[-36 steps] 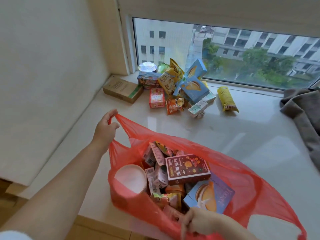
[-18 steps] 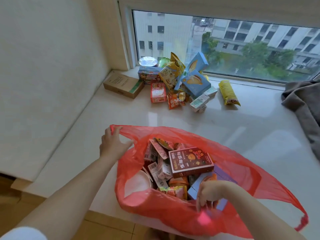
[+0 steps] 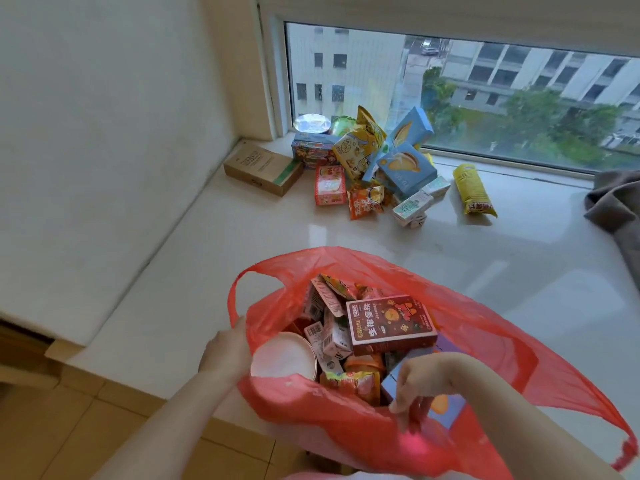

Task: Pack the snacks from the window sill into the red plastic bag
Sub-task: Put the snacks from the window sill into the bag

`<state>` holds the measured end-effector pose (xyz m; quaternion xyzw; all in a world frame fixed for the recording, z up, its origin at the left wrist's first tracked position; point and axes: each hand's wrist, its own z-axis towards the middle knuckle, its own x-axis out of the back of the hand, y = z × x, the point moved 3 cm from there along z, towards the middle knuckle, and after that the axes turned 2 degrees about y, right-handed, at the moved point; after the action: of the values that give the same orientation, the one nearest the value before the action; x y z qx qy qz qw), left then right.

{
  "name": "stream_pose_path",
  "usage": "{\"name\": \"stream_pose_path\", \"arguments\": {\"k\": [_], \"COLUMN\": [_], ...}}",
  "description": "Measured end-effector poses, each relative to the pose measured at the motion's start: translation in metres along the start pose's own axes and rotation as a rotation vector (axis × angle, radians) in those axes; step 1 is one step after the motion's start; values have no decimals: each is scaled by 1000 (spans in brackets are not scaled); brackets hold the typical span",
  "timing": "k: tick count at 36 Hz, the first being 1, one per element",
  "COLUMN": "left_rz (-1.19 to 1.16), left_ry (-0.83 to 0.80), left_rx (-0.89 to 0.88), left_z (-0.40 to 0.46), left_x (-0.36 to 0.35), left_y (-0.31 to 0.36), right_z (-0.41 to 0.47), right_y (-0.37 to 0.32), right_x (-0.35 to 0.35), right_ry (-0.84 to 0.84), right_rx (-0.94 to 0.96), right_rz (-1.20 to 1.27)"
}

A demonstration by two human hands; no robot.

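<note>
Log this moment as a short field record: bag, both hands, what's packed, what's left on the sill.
bag: red plastic bag, open, at the sill's near edge
left hand: grips the bag's left rim
right hand: inside the bag, fingers pointing down by a blue box
packed: dark red box on top, white cup, small packets
left on sill: snack pile, yellow packet, cardboard box

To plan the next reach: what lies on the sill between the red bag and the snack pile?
Nothing; the head view shows bare sill between red bag and snack pile.
</note>
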<state>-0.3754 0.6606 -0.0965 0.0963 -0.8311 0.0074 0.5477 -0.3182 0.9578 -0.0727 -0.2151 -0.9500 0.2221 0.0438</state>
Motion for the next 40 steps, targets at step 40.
{"name": "stream_pose_path", "arguments": {"k": [40], "left_rz": [-47], "left_ry": [-153], "left_rx": [-356], "left_z": [188], "left_x": [95], "left_y": [186], "right_z": [6], "right_y": [19], "right_x": [229], "right_ry": [1118], "right_rx": [-392], "right_rz": [2]}}
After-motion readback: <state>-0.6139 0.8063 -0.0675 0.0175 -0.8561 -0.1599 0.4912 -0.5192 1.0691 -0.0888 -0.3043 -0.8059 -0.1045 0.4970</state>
